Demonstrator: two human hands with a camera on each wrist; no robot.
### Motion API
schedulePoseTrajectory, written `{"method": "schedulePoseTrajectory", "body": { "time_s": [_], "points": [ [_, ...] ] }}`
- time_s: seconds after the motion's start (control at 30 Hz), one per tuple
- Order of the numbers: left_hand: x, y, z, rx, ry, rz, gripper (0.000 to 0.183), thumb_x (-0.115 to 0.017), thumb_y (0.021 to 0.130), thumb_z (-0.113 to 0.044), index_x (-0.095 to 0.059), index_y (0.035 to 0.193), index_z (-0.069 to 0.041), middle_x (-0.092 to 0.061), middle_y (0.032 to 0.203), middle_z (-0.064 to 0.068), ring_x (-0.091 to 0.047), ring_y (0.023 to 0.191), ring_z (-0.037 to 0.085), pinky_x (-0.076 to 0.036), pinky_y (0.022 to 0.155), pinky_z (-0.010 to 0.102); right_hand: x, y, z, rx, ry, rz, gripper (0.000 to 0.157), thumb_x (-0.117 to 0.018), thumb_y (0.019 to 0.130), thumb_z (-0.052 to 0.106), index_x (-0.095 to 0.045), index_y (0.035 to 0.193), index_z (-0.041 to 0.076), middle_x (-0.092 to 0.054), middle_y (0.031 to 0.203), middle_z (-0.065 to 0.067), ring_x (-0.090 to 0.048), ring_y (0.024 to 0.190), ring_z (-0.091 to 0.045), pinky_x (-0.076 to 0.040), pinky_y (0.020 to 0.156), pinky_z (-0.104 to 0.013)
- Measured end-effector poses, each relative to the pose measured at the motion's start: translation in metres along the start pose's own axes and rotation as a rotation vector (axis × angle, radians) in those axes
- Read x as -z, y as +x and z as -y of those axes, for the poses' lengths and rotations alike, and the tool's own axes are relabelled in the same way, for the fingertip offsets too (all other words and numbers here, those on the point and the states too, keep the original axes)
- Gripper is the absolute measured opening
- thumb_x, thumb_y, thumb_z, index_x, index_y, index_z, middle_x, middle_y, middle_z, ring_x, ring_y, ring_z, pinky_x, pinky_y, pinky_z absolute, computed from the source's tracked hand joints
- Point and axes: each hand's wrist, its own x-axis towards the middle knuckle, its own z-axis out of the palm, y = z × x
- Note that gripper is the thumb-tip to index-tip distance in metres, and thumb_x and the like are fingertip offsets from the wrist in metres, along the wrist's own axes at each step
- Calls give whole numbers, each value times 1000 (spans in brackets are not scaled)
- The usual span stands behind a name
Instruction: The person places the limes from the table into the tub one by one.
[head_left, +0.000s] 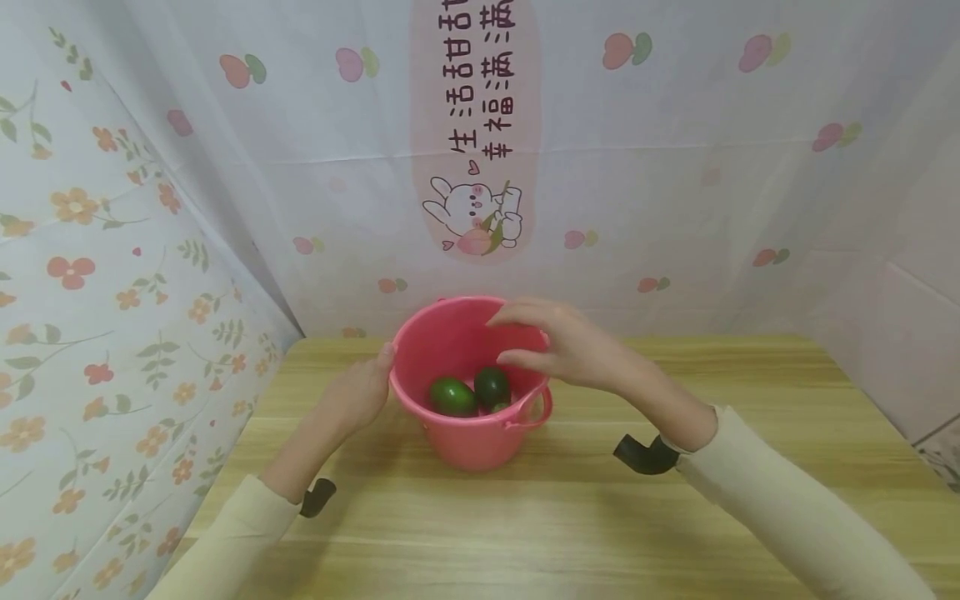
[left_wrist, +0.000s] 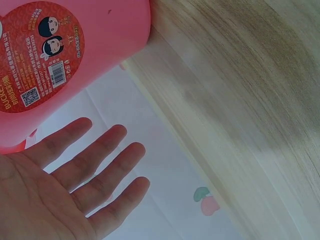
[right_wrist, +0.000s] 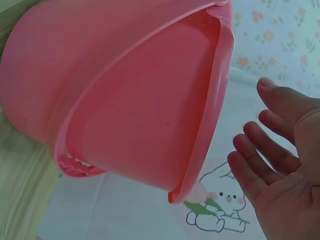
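A pink plastic bucket (head_left: pixel 477 446) stands upright on the table, tilted only by the angle in the wrist views. Inside lie two glossy green oval fruits, a brighter one (head_left: pixel 452 397) on the left and a darker one (head_left: pixel 492 386), with a bit of something green below it. My left hand (head_left: pixel 358 393) is at the bucket's left side, thumb by the rim; in the left wrist view its fingers (left_wrist: pixel 107 172) are spread and straight beside the labelled wall. Over the right rim hovers my right hand (head_left: pixel 573 346), fingers loosely bent and apart, holding nothing.
The bucket's pink handle (head_left: pixel 547 408) hangs at its right side. Wood-grain table (head_left: pixel 480 533) surrounds the bucket. A printed white curtain (head_left: pixel 675 208) rises right behind, and a flowered cloth (head_left: pixel 112 292) closes the left side. Dark wrist mounts (head_left: pixel 647 456) jut from both sleeves.
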Motion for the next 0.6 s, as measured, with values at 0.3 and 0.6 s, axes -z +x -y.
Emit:
{"method": "schedulePoseTrajectory", "body": {
  "time_s": [0.3,0.6],
  "points": [
    [2,1,1,-18,7,-15,87,3,107,-54,-65,129,-3,-63,130,23,-58,122,44,-43,99,62,11,-22,-13,36,-17,-62,41,-83,88,15,-69,127,12,-67,123,2,-62,111,-23,-55,88,-42],
    [13,-5,5,-12,-24,-64,83,1,107,-56,-63,131,-7,-66,125,21,-59,119,44,-43,99,63,23,-71,-38,64,-120,-173,40,-80,87,4,-69,125,12,-68,123,3,-62,115,-18,-53,93,-38]
  ]
}}
